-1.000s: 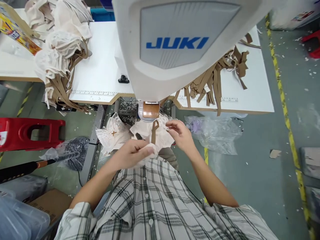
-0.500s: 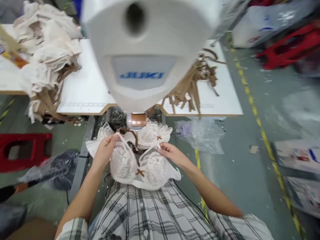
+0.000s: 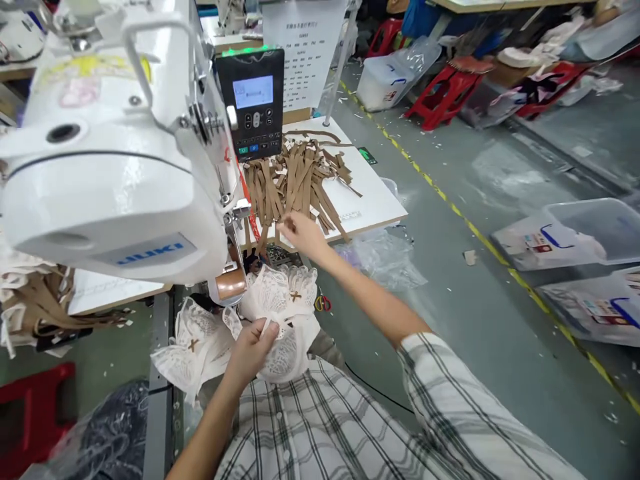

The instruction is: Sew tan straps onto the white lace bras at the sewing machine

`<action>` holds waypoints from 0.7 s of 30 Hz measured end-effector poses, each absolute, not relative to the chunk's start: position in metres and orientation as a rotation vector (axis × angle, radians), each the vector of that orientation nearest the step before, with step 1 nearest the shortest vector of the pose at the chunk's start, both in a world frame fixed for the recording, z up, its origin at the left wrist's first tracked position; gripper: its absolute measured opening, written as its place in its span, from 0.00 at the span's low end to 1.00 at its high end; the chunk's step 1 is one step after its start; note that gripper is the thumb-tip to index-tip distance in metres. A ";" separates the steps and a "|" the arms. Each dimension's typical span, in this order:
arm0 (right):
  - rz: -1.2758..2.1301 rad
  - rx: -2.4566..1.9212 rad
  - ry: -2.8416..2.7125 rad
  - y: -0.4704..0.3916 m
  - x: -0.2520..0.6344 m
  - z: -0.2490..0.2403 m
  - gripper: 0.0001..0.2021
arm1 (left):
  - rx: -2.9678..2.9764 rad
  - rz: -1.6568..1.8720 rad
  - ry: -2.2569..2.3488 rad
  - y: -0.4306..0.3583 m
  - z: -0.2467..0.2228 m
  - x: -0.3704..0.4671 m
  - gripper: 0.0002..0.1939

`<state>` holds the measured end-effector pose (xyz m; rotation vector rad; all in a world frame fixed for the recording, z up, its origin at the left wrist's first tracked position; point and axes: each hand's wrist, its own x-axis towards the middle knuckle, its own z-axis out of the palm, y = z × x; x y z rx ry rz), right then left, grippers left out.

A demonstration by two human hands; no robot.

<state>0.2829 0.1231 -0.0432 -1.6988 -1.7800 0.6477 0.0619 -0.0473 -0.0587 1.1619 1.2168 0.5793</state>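
Note:
A white lace bra with a small brown bow lies over my lap, below the machine's head. My left hand pinches its upper edge between thumb and fingers. Another white lace piece, also with a brown bow, hangs to the left beside it. My right hand is at the front edge of the white table, by the near ends of a pile of brown straps. Its fingers are bent together; whether a strap is between them is too small to tell.
The white sewing machine fills the upper left, with a control panel behind it. Red-handled scissors hang right of the lace. More brown straps and white pieces lie at left. Plastic boxes stand on the floor at right.
The view has turned to the right. My right hand has let go of the bra and moved up to the brown straps. My left hand has shifted to the middle of the bra.

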 end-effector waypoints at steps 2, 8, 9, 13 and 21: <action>0.468 -1.840 -1.786 0.177 0.284 -0.039 0.17 | 1.195 0.576 1.245 -0.045 -0.050 0.062 0.25; 0.498 -1.945 -1.816 0.234 0.276 -0.037 0.10 | 1.235 0.566 1.312 -0.043 -0.030 0.053 0.25; 0.505 -1.914 -1.803 0.232 0.278 -0.038 0.09 | 1.231 0.561 1.321 -0.043 -0.029 0.051 0.24; 0.615 -1.796 -1.710 0.214 0.298 -0.034 0.14 | 1.245 0.549 1.347 -0.043 -0.029 0.045 0.24; 1.699 -0.937 -1.238 0.098 0.273 -0.052 0.16 | 1.145 0.705 1.374 -0.046 -0.003 0.029 0.22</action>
